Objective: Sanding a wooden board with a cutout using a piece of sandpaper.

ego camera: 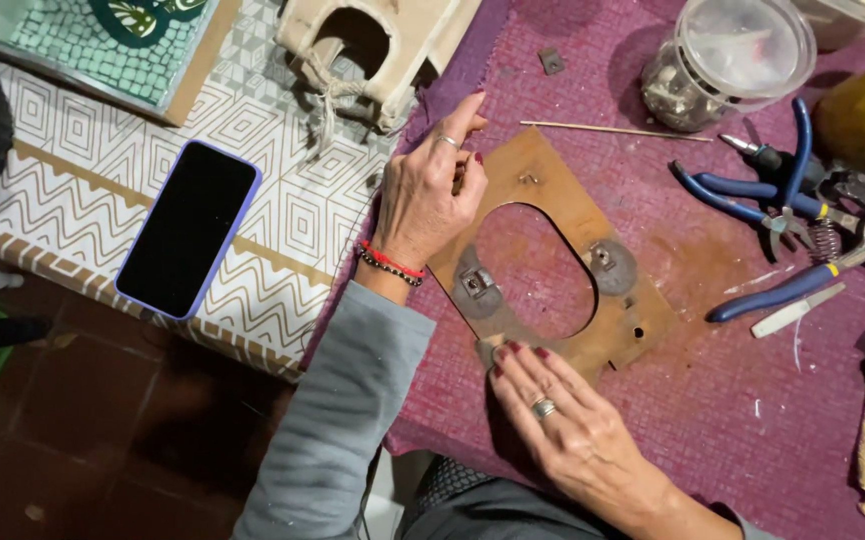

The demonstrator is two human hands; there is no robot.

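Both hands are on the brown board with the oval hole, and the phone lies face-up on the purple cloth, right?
Not quite: the head view shows the phone on the white patterned cloth. Both hands, left and right, do touch the brown board.

- The tabletop [293, 215] wears a white cloth with a tan geometric print.
- A magenta woven cloth [753, 400] overlaps its right part.
- The floor [103, 420], lower left, is dark reddish-brown tile, dimly lit.

Dark phone [188, 228], blue pliers [765, 192], plastic jar [728, 62], thin stick [613, 129]
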